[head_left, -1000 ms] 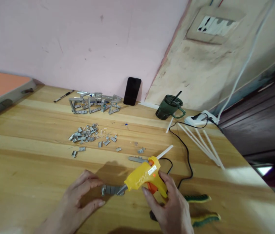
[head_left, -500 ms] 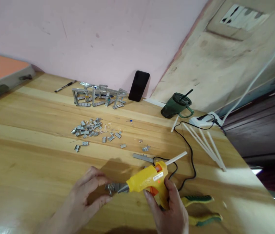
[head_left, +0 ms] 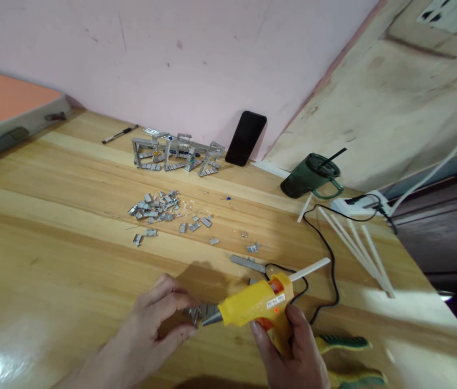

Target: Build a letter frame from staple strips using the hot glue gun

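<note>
My right hand (head_left: 295, 354) is wrapped round the handle of a yellow glue gun (head_left: 253, 303), with a white glue stick (head_left: 309, 269) poking out of its back end. The gun's metal nozzle points left, close to the fingertips of my left hand (head_left: 158, 319). Between the thumb and fingers of that hand is a small grey metal piece (head_left: 195, 313), partly hidden by the fingers and the nozzle. Pliers with green and yellow handles (head_left: 344, 343) lie beside my right hand, partly covered by it.
Small metal pieces (head_left: 155, 206) lie heaped mid-table, with grey metal frames (head_left: 175, 154) behind. A phone (head_left: 246, 138) leans on the wall. A green mug (head_left: 309, 175), glue sticks (head_left: 358, 248), a power strip (head_left: 360, 204) and a black cord (head_left: 329, 254) are at right.
The view has swung, so the table's things sit farther right in the picture. The nozzle is slightly nearer my left fingertips. Both hands keep their hold.
</note>
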Action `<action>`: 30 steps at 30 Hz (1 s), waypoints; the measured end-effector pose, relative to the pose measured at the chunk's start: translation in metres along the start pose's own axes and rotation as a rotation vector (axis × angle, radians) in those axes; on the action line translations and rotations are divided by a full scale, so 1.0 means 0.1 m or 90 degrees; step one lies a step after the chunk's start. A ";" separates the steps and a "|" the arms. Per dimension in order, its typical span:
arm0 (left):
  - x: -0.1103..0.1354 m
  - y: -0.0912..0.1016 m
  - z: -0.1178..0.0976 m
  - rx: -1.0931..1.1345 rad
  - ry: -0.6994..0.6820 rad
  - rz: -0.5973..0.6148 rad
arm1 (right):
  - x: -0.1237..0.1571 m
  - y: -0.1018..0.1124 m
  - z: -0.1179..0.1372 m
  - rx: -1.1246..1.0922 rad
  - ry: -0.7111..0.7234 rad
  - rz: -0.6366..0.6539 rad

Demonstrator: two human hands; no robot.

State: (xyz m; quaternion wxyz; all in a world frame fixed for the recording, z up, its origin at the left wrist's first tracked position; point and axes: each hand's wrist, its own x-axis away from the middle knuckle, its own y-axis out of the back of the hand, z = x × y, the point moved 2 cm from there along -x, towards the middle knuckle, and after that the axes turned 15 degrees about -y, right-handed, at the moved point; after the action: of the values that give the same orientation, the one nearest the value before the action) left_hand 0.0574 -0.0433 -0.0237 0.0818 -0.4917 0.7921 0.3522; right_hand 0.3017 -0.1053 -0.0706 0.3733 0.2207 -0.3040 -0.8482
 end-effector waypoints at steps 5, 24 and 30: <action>-0.02 0.00 -0.02 -0.002 0.005 0.002 | 0.01 0.00 0.06 -0.010 -0.024 0.009; -0.08 0.03 -0.07 -0.002 -0.010 0.012 | 0.01 -0.02 -0.05 -0.005 0.018 0.037; -0.08 0.03 -0.06 0.000 -0.017 0.015 | 0.05 -0.03 0.10 -0.027 -0.030 0.012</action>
State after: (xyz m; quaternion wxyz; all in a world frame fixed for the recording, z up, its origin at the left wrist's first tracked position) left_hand 0.0602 -0.0404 -0.0135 0.0882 -0.4775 0.7968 0.3596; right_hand 0.2914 -0.1042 -0.0659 0.3788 0.1901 -0.2966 -0.8558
